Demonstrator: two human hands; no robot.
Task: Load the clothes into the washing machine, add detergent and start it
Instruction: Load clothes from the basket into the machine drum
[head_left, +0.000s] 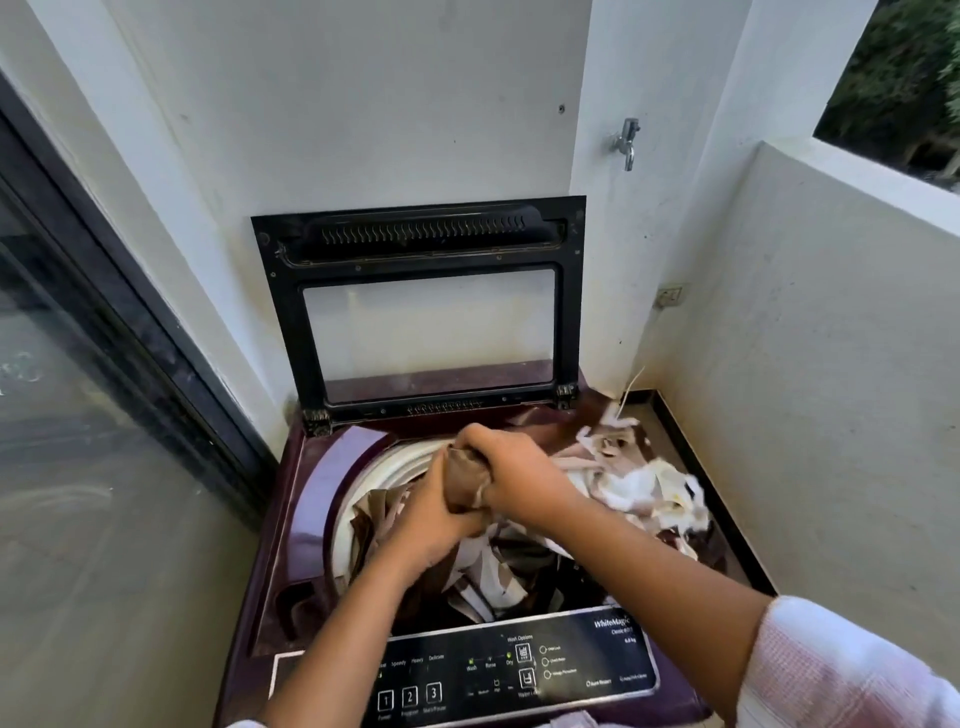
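The brown-and-white patterned cloth (628, 486) is lying half in and half out of the maroon top-loading washing machine (306, 499). A good part is sitting down inside the white drum rim (358, 486), while a loose, blurred heap is spilling over the machine's top at about two o'clock from the opening. Both hands are clenching one bunched brown twist of it just above the tub's centre — the left hand (441, 525) is wrapping it from seven o'clock, the right hand (519, 470) from three o'clock, with their knuckles nearly touching.

The step in hand is looking like feeding the cloth down into the tub. Doing it well is calling for working hand over hand and drawing the two-o'clock heap toward the centre before pushing. The fabric should be falling loosely around the tub rather than going in as one tight rope. Every edge should be ending up inside the rim, so nothing is catching under the lid (441, 234), which is standing upright at twelve o'clock.

Counting: one cloth, so far as I am able to tell, two hands, one washing machine and one lid. One control panel (571, 660) at six o'clock is carrying three numbered buttons (410, 697). One wall tap (627, 143) is sitting up at one o'clock and one glass door (78, 415) is standing at nine o'clock — and no detergent is showing anywhere
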